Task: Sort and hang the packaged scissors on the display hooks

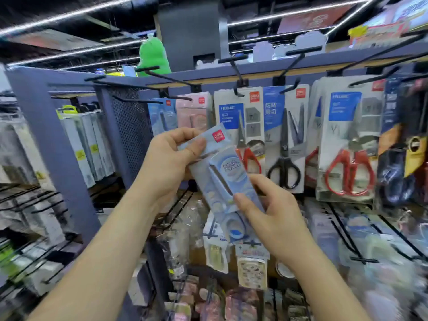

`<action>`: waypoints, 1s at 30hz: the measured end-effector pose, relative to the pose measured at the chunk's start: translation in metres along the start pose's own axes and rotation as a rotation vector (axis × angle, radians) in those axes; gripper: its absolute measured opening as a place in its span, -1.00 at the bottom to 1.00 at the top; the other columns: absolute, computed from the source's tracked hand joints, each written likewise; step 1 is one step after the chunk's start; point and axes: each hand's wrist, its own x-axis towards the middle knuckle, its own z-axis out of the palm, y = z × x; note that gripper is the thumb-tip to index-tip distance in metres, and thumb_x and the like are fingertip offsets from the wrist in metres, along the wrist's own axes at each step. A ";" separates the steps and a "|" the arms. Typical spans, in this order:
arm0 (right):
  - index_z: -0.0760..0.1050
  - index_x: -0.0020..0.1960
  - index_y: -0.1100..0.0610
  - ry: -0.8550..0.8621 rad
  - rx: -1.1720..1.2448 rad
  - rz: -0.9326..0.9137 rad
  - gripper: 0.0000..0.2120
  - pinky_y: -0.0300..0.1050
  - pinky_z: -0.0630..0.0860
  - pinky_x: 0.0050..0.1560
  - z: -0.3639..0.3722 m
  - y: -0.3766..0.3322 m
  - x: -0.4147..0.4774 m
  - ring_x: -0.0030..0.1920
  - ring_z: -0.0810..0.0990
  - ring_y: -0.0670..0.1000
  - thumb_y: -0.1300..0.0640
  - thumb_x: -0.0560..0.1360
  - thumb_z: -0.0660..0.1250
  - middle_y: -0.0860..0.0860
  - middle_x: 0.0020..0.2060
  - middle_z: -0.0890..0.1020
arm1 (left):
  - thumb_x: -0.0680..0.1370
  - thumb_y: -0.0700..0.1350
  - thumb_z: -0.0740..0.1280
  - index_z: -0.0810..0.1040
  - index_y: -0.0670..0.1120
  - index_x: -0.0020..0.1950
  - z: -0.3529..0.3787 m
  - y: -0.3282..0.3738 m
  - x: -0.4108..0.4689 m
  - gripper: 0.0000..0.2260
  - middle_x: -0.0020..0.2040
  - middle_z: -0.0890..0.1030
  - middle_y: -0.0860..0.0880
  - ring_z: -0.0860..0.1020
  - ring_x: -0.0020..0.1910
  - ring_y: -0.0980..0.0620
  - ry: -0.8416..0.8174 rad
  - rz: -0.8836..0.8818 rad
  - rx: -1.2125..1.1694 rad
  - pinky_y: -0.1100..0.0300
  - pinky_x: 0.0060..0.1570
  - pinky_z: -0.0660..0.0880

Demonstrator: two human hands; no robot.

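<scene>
**Head view: get the blue pack onto the right hook**

The blue pack of scissors [222,172] is in the middle, held in the air in front of the rack. Its top tips toward 11 o'clock. The left hand [166,158] pinches the top end with thumb and fingers. The right hand [273,214] pinches the bottom end. Up at 11 o'clock is a hanging blue pack [162,114] that looks the same, on a long black hook [136,100]. I think that is its home. Turn the pack straight up, line its top hole up with the hook tip, then slide it back. The hole is too blurry to see, so go slow.
</scene>
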 end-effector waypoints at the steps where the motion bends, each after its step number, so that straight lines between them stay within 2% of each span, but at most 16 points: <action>1: 0.39 0.28 -0.28 -0.030 -0.027 -0.008 -0.65 -0.08 0.61 -0.02 0.010 -0.005 0.005 0.05 0.61 -0.21 0.02 0.57 0.37 -0.32 0.04 0.60 | 0.41 -0.13 0.50 0.65 -0.02 -0.23 -0.010 0.002 0.003 -0.94 -0.31 0.66 0.05 0.58 -0.33 0.07 0.049 0.043 0.032 0.13 -0.27 0.55; 2: 0.24 0.39 -0.35 -0.049 -0.041 -0.027 -0.45 -0.12 0.61 0.02 0.020 -0.009 0.009 0.10 0.60 -0.24 0.03 0.55 0.40 -0.39 0.10 0.55 | 0.43 -0.17 0.49 0.65 -0.01 -0.24 -0.020 0.004 0.007 -0.91 -0.32 0.66 0.08 0.58 -0.33 0.10 0.099 0.094 0.068 0.16 -0.26 0.55; 4: 0.05 0.46 -0.41 -0.056 -0.036 -0.079 -0.27 -0.08 0.64 0.02 0.038 -0.020 0.019 0.09 0.62 -0.21 0.06 0.55 0.41 -0.32 0.17 0.56 | 0.47 -0.23 0.47 0.61 0.00 -0.22 -0.037 0.013 0.016 -0.85 -0.33 0.66 0.12 0.60 -0.32 0.15 0.188 0.186 0.120 0.20 -0.26 0.56; 7: -0.02 0.49 -0.42 -0.043 -0.020 -0.176 -0.21 0.06 0.65 -0.04 0.061 -0.029 0.035 0.00 0.68 -0.08 0.13 0.57 0.38 -0.12 0.19 0.64 | 0.46 -0.23 0.49 0.62 0.06 -0.23 -0.055 0.027 0.031 -0.81 -0.34 0.65 0.16 0.59 -0.32 0.21 0.254 0.317 0.197 0.30 -0.28 0.52; 10: 0.00 0.50 -0.43 -0.010 -0.016 -0.210 -0.23 0.24 0.63 -0.10 0.076 -0.035 0.052 -0.09 0.68 0.21 0.14 0.59 0.35 -0.01 0.09 0.68 | 0.47 -0.19 0.49 0.62 0.07 -0.21 -0.063 0.038 0.048 -0.83 -0.31 0.64 0.19 0.57 -0.30 0.26 0.270 0.414 0.292 0.35 -0.26 0.49; 11: 0.01 0.50 -0.43 -0.001 0.015 -0.205 -0.24 0.24 0.64 -0.07 0.079 -0.037 0.058 -0.07 0.69 0.20 0.14 0.59 0.35 -0.02 0.13 0.67 | 0.47 -0.18 0.49 0.62 0.06 -0.21 -0.064 0.043 0.054 -0.84 -0.29 0.64 0.20 0.56 -0.29 0.28 0.268 0.442 0.334 0.36 -0.23 0.48; 14: 0.06 0.50 -0.39 0.021 0.128 -0.184 -0.25 0.06 0.64 0.09 0.086 -0.037 0.073 0.10 0.67 -0.07 0.19 0.58 0.36 -0.07 0.24 0.62 | 0.49 -0.21 0.46 0.63 0.01 -0.16 -0.062 0.049 0.069 -0.88 -0.24 0.62 0.18 0.54 -0.29 0.35 0.247 0.513 0.406 0.43 -0.20 0.45; 16: 0.08 0.51 -0.37 0.040 0.160 -0.159 -0.25 0.03 0.63 0.13 0.089 -0.034 0.078 0.13 0.65 -0.11 0.20 0.57 0.36 -0.07 0.25 0.62 | 0.50 -0.19 0.45 0.64 0.02 -0.14 -0.060 0.048 0.076 -0.89 -0.25 0.61 0.21 0.53 -0.31 0.38 0.244 0.532 0.481 0.46 -0.19 0.43; 19: 0.08 0.52 -0.37 0.050 0.157 -0.117 -0.24 0.05 0.61 0.18 0.095 -0.026 0.080 0.17 0.64 -0.12 0.19 0.57 0.38 -0.08 0.27 0.61 | 0.51 -0.11 0.45 0.68 0.04 -0.11 -0.065 0.038 0.084 -0.95 -0.26 0.62 0.24 0.53 -0.28 0.37 0.244 0.500 0.575 0.36 -0.11 0.49; 21: 0.09 0.52 -0.36 0.050 0.164 -0.099 -0.24 0.06 0.60 0.19 0.098 -0.023 0.081 0.18 0.63 -0.13 0.19 0.56 0.38 -0.08 0.28 0.60 | 0.51 -0.08 0.46 0.68 0.08 -0.15 -0.069 0.035 0.088 -0.94 -0.27 0.64 0.24 0.55 -0.26 0.31 0.229 0.421 0.549 0.28 -0.10 0.52; 23: 0.11 0.52 -0.34 0.047 0.193 -0.089 -0.24 0.04 0.61 0.18 0.099 -0.021 0.081 0.17 0.64 -0.14 0.21 0.56 0.38 -0.09 0.27 0.61 | 0.50 -0.13 0.47 0.67 0.06 -0.21 -0.072 0.037 0.091 -0.89 -0.31 0.67 0.17 0.59 -0.29 0.23 0.175 0.293 0.403 0.25 -0.20 0.54; 26: 0.13 0.52 -0.35 0.041 0.228 -0.079 -0.25 0.03 0.63 0.14 0.101 -0.019 0.081 0.12 0.66 -0.13 0.24 0.57 0.37 -0.10 0.21 0.64 | 0.50 -0.19 0.45 0.67 -0.08 -0.27 -0.069 0.045 0.096 -0.86 -0.33 0.68 0.02 0.63 -0.36 0.07 0.090 0.071 0.133 0.21 -0.33 0.55; 28: 0.14 0.49 -0.40 0.056 0.215 -0.075 -0.25 0.11 0.65 0.08 0.106 -0.017 0.082 0.05 0.69 -0.02 0.23 0.56 0.36 -0.09 0.14 0.67 | 0.51 -0.20 0.44 0.67 -0.09 -0.31 -0.067 0.043 0.102 -0.82 -0.32 0.68 -0.02 0.62 -0.34 0.04 0.083 0.022 0.101 0.17 -0.29 0.56; 30: 0.15 0.47 -0.43 0.074 0.211 -0.048 -0.26 0.22 0.63 0.01 0.112 -0.013 0.080 0.00 0.68 0.14 0.21 0.55 0.36 -0.05 0.04 0.70 | 0.51 -0.18 0.45 0.67 -0.06 -0.36 -0.069 0.034 0.109 -0.77 -0.30 0.68 0.00 0.61 -0.25 0.02 0.112 0.061 0.186 0.07 -0.13 0.57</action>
